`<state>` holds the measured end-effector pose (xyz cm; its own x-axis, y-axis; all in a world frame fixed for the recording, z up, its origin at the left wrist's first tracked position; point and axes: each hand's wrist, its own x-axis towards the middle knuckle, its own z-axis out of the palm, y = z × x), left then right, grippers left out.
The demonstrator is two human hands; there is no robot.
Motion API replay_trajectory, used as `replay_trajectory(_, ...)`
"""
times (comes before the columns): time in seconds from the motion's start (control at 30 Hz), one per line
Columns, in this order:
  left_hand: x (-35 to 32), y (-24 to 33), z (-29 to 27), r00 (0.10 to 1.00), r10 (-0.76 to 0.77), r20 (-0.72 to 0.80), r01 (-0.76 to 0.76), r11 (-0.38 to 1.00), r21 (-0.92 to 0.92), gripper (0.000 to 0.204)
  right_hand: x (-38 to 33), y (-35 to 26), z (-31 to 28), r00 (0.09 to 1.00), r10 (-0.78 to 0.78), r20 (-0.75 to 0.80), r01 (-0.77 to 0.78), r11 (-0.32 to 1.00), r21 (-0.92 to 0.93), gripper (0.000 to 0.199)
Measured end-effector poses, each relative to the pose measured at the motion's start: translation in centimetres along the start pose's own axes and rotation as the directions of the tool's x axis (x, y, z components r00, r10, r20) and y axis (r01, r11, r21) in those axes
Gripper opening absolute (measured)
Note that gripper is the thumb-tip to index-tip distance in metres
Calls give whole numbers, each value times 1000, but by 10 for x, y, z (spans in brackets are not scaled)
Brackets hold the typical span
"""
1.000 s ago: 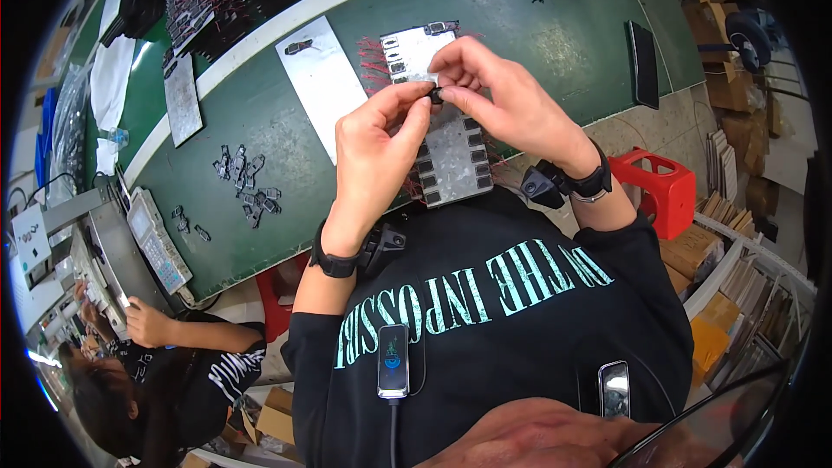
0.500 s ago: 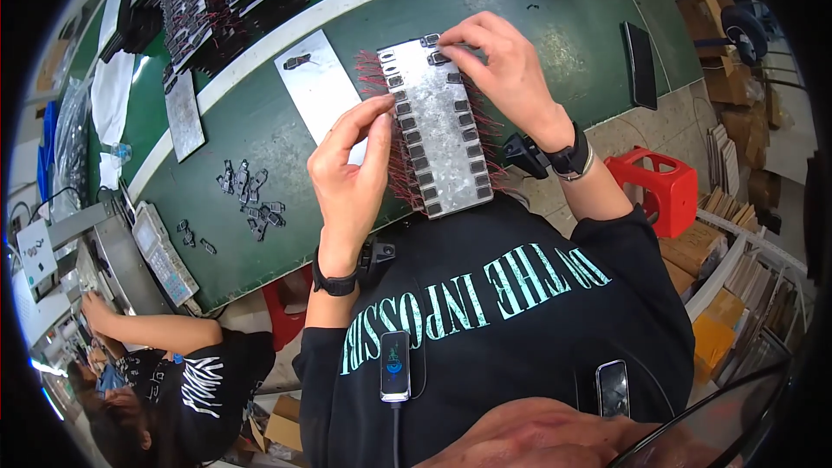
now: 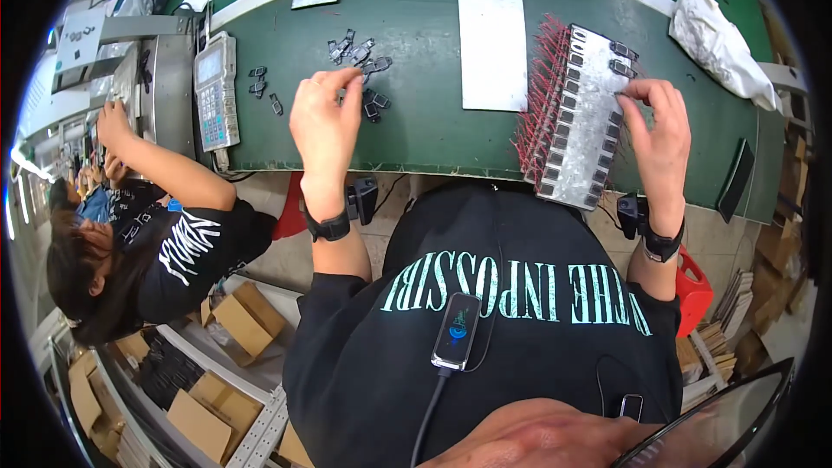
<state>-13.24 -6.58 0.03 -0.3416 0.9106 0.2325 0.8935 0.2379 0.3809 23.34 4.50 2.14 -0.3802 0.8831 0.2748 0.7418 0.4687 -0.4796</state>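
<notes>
My left hand [image 3: 325, 126] is over the bench beside a loose pile of small black plastic parts [image 3: 374, 65]. Its thumb and forefinger are pinched together; what lies between them, if anything, is too small to make out. A long metal plate [image 3: 585, 104] lies at the right, with small black parts along both long sides and red wires sticking out on the left. At its right edge is my right hand [image 3: 663, 134], thumb and forefinger closed near the upper part of the plate. Whatever those fingertips hold is hidden.
A white plate [image 3: 492, 52] with one black part on it lies between the pile and the wired plate. White cloth [image 3: 719, 43] and a dark phone-like slab [image 3: 737, 180] are at the right. A keypad device [image 3: 215, 91] stands left, near a co-worker's arm [image 3: 169, 160].
The view has swung left. My left hand has gone from the wired plate to the loose parts. My right hand has shifted down the plate's right edge from its far end.
</notes>
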Motion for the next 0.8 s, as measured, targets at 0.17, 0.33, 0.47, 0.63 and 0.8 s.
replay_trajectory(0.17, 12, 0, 18, 993, 112, -37, -108, 990, 90, 14, 1, -7, -6, 998, 57, -25, -52, 984, 169, 11)
replay_trajectory(0.33, 30, -7, 23, 978, 204, 39, -207, 967, 149, 17, -2, -19, -18, 965, 258, 46, -249, 850, 463, 10)
replay_trajectory(0.47, 38, 10, 18, 981, 184, 54, -181, 982, -62, 23, -10, -23, -14, 955, 279, 96, -279, 747, 604, 12)
replay_trajectory(0.63, 42, 75, 22, 980, 48, 192, 137, 540, -831, 26, -9, -57, -12, 981, 116, 158, -196, 599, 776, 14)
replay_trajectory(0.8, 23, 145, 48, 964, 79, 253, 250, 50, -967, 27, 1, -72, 9, 993, 76, 91, -119, 628, 769, 14)
